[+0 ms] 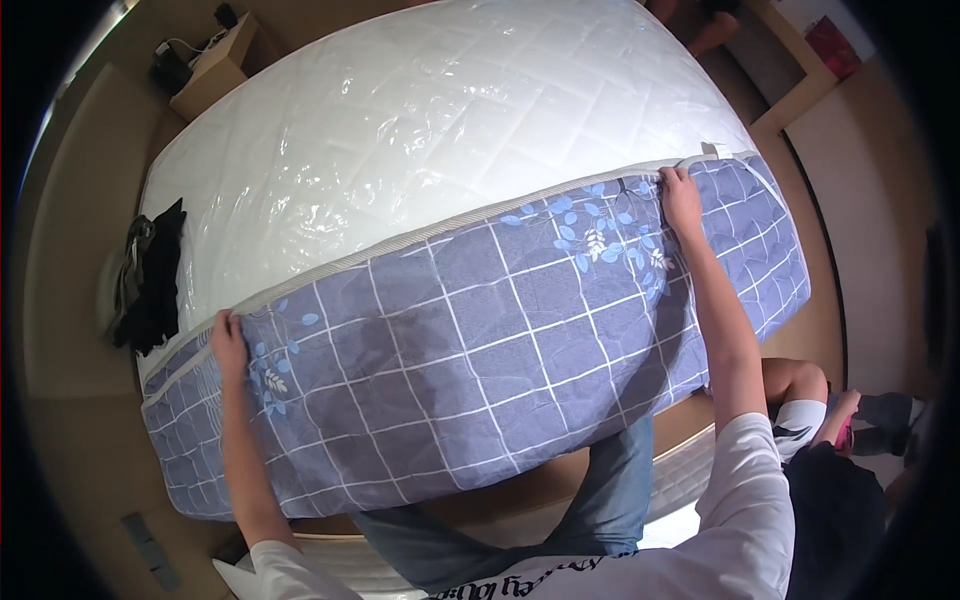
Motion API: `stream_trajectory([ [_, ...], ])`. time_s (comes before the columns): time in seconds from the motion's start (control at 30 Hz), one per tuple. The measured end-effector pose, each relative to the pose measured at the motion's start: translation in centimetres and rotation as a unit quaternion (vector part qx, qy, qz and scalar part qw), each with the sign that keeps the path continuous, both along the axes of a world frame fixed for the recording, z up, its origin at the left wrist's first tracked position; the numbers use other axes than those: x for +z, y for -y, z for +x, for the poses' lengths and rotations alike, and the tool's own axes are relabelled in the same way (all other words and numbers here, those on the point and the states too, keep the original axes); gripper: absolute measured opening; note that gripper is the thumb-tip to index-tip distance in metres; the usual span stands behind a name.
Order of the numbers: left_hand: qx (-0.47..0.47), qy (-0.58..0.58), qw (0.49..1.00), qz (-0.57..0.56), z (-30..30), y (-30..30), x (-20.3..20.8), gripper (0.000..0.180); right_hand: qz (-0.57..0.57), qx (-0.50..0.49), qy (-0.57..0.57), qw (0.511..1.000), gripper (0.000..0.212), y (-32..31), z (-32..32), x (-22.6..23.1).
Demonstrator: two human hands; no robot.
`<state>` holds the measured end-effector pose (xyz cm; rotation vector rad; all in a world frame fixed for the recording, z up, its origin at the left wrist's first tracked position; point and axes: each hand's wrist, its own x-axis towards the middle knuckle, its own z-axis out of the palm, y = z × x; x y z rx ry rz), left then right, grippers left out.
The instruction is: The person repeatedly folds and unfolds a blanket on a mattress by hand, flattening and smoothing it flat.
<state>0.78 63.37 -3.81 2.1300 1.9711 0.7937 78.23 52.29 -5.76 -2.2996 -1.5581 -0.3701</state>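
Note:
A blue-grey quilted mattress pad (pixel 450 350) with white grid lines and light-blue leaf prints lies over the near part of a large mattress (pixel 420 130). The mattress is white and wrapped in shiny clear plastic. My left hand (pixel 229 340) is closed on the pad's pale bound edge near its left end. Farther right and farther from me, my right hand (pixel 681 205) grips the same edge, with the fingers curled over it. Between my hands the edge runs fairly straight across the mattress. A pale strap (pixel 768 182) crosses the pad's far right corner.
Dark clothing (pixel 150 275) lies at the mattress's left edge. A wooden bedside cabinet (pixel 215 70) with a corded black device stands at the far left. A person in a dark top (pixel 835 510) is close by my right side; another person's limb (pixel 712 35) shows at the far right.

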Motion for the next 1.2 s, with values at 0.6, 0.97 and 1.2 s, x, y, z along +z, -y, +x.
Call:
stream_trajectory([
  [0.6,-0.050,-0.101,0.988,0.110,24.4,16.3,2.4,0.061,0.027,-0.258,-0.021,0.965,0.051,22.9,5.3,0.6],
  [0.97,-0.171,-0.137,0.976,-0.008,39.1,33.7,5.1,0.058,-0.124,-0.407,-0.036,0.904,0.055,31.7,8.5,3.7],
  [1.2,-0.168,-0.155,0.974,0.000,40.4,39.1,5.7,0.058,0.087,-0.538,-0.162,0.823,0.069,41.4,15.2,7.4],
])
